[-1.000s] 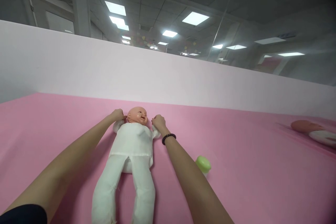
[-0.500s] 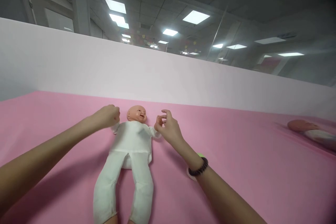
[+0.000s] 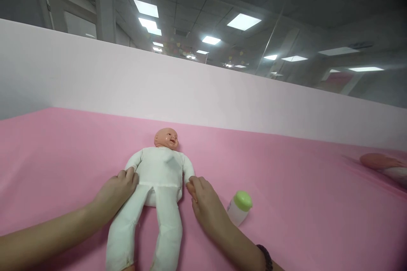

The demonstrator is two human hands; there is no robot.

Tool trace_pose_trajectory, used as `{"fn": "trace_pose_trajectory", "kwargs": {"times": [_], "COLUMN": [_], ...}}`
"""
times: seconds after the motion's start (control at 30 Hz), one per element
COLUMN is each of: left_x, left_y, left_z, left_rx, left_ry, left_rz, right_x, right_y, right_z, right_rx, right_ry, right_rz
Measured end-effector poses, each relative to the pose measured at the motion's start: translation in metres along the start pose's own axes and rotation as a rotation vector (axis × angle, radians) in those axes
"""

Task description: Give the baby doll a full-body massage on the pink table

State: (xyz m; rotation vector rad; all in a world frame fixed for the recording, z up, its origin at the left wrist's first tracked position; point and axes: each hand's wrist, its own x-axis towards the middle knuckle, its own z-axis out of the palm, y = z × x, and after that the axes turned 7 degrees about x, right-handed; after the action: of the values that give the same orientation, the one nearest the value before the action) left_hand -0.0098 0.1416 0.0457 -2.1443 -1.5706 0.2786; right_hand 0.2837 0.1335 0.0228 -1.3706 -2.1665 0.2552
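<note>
A baby doll (image 3: 157, 169) with a plastic head and white cloth body lies on its back on a pink sheet (image 3: 302, 228). My left hand (image 3: 116, 192) is closed over the end of the doll's arm beside its waist. On the other side, my right hand (image 3: 203, 203) grips the doll's other hand between its fingers. A small baby bottle (image 3: 240, 207) with a green cap lies tilted just right of my right hand, apart from it.
A second doll (image 3: 383, 166) lies at the far right edge of the pink sheet. Behind the sheet rises a pale pink wall panel (image 3: 178, 93), with a glass partition and ceiling lights beyond it.
Both hands have moved from beside the doll's head down to its waist, bringing its arms down along its sides. The bottle, partly hidden by my right wrist before, now shows fully.
</note>
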Motion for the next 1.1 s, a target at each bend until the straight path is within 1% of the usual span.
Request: {"fn": "trace_pose_trajectory", "kwargs": {"times": [0.1,0.17,0.23,0.3,0.37,0.4,0.47,0.53,0.6,0.7,0.8,0.87,0.97,1.03,1.1], "left_x": [0.009,0.024,0.045,0.072,0.103,0.118,0.149,0.176,0.198,0.219,0.232,0.236,0.236,0.231,0.221], "left_y": [-0.018,-0.037,-0.059,-0.08,-0.096,-0.101,-0.106,-0.107,-0.104,-0.097,-0.089,-0.085,-0.084,-0.087,-0.093], "left_z": [-0.004,-0.015,-0.029,-0.039,-0.04,-0.037,-0.023,-0.002,0.021,0.051,0.069,0.073,0.07,0.062,0.052], "left_rx": [-0.002,-0.133,-0.296,-0.514,-0.734,-0.84,-0.994,-1.09,-1.154,-1.169,-1.077,-1.025,-1.016,-1.078,-1.198], "left_ry": [-0.056,-0.025,0.011,0.093,0.122,0.114,0.082,0.036,-0.04,-0.172,-0.236,-0.252,-0.267,-0.242,-0.178], "left_rz": [0.022,-0.002,-0.029,-0.06,-0.092,-0.122,-0.204,-0.256,-0.26,-0.282,-0.288,-0.264,-0.25,-0.247,-0.263], "right_x": [0.012,0.03,0.056,0.087,0.118,0.133,0.159,0.18,0.193,0.204,0.207,0.206,0.204,0.202,0.2], "right_y": [-0.002,-0.008,-0.013,-0.015,-0.01,-0.005,0.009,0.027,0.045,0.067,0.083,0.091,0.096,0.094,0.086], "right_z": [-0.015,-0.034,-0.058,-0.081,-0.096,-0.1,-0.099,-0.09,-0.076,-0.057,-0.042,-0.033,-0.021,-0.021,-0.032], "right_rx": [0.089,0.179,0.266,0.356,0.41,0.437,0.548,0.684,0.755,0.784,0.8,0.799,0.816,0.842,0.887], "right_ry": [0.008,0.033,0.054,0.034,0.03,0.011,-0.048,-0.109,-0.162,-0.246,-0.286,-0.28,-0.263,-0.223,-0.149], "right_rz": [-0.001,0.03,0.107,0.221,0.367,0.407,0.459,0.505,0.562,0.607,0.641,0.667,0.682,0.667,0.625]}}
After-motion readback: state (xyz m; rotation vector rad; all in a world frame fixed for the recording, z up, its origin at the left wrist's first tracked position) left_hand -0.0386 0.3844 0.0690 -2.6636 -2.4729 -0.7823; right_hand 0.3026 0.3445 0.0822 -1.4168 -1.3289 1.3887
